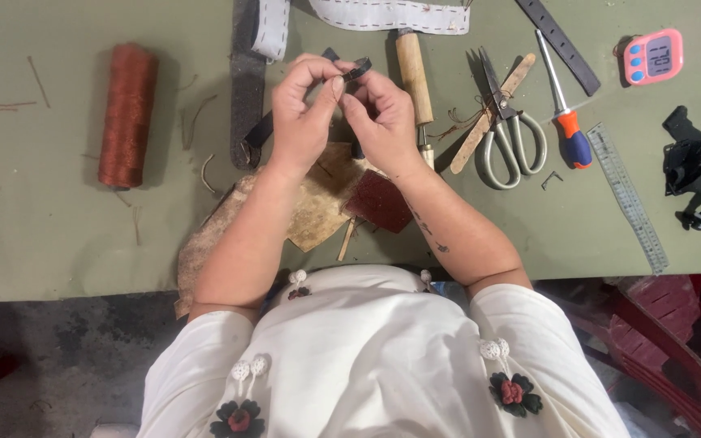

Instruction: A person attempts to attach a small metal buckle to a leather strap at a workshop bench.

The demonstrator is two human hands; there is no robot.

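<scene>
My left hand (306,113) and my right hand (383,118) are raised together over the green table (50,243). Both pinch a narrow black leather strap (356,69) between thumbs and fingers. The strap runs down and left under my left hand toward a dark end piece (257,134). Beneath my wrists lie tan leather scraps (314,215) and a dark red leather piece (379,203).
A spool of rust-brown thread (127,113) lies at the left. Right of my hands are a wooden-handled awl (414,77), scissors (509,130), a wooden stick (492,113), a screwdriver (565,113), a metal ruler (628,195), a pink timer (652,57) and a black tool (699,166). White stitched straps (391,16) lie at the top.
</scene>
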